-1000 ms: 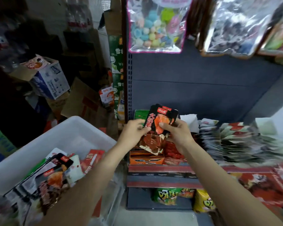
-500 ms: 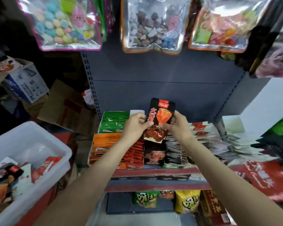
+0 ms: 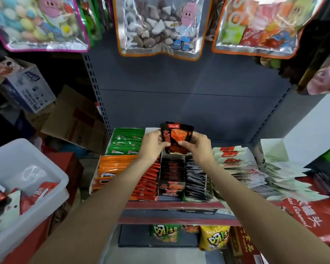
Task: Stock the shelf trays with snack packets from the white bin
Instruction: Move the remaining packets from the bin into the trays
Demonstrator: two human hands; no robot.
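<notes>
Now both hands, left & right, fingers clamped on black-red packet w/ Chinese writing, above shelf trays; white bin near left.

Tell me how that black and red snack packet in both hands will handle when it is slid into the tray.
The black and red snack packet looks light, pinched by just the left hand and right hand. Its top edge curves, so it is probably floppy. The glossy film may be slippery.
</notes>
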